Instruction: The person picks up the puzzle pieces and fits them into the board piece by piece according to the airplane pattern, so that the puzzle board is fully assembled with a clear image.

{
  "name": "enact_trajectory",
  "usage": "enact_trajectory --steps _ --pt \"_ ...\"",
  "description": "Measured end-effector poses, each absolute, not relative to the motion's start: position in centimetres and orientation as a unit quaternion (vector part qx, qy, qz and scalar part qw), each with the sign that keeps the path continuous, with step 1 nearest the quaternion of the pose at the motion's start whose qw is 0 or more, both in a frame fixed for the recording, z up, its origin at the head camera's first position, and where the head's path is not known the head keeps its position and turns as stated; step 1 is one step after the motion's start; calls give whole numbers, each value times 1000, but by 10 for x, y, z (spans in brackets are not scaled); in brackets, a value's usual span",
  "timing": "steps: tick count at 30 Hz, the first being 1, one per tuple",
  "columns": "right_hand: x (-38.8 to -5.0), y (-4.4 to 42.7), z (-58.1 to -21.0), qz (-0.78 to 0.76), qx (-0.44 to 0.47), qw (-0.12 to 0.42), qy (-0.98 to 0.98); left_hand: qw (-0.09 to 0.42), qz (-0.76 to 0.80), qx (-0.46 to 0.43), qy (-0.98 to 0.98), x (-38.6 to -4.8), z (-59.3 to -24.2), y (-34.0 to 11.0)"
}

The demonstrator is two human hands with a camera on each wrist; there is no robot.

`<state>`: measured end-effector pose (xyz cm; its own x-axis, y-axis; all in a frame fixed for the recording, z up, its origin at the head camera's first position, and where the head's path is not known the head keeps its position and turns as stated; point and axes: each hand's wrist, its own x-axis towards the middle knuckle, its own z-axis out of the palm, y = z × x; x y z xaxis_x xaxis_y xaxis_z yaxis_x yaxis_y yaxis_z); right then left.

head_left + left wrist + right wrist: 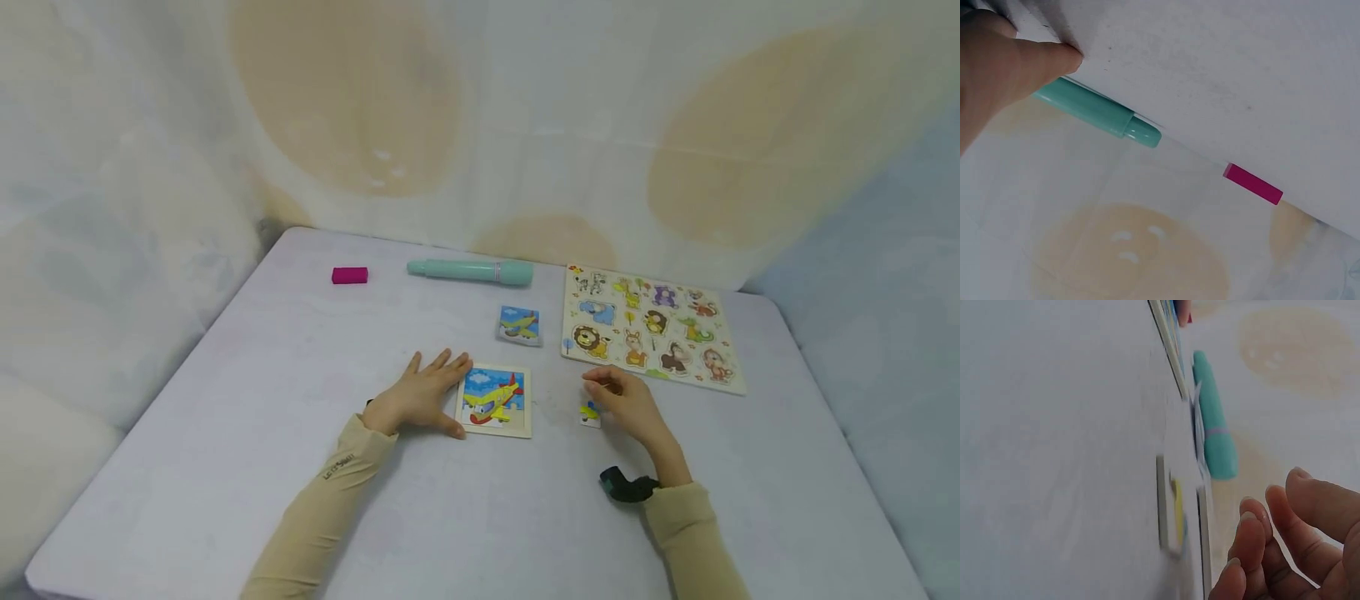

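Note:
In the head view, my left hand (423,396) spreads its fingers against the left edge of a small framed airplane jigsaw puzzle (493,396). A tan patch shows at the puzzle's lower right. My right hand (626,404) hovers with loosely bent fingers over a loose puzzle piece (590,414). The right wrist view shows nothing between those fingers and the piece (1169,509) lying on the table, apart from them. Only the thumb side of the left hand (1016,69) appears in the left wrist view. Behind the puzzle lies a small airplane picture (519,325).
A wooden animal peg puzzle board (651,329) lies at the back right. Along the table's far side are a mint-green tube with a cap-like end (470,271) and a magenta block (349,275). A patterned cloth (555,125) hangs behind the white table (225,433).

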<state>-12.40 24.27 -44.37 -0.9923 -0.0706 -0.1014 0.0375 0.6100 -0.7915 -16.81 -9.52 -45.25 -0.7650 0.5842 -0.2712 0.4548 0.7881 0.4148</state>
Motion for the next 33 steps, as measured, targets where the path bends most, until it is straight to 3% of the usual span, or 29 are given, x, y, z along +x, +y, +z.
enact_trajectory --steps 4,12,33 --pt "-117 265 -447 -434 3 76 898 195 164 278 926 -167 -452 -96" --pt "-115 270 -452 -375 -60 118 918 192 174 280 924 -164 -454 -97" --pt "-119 244 -451 -408 -28 101 907 201 162 284 923 -169 -452 -95"
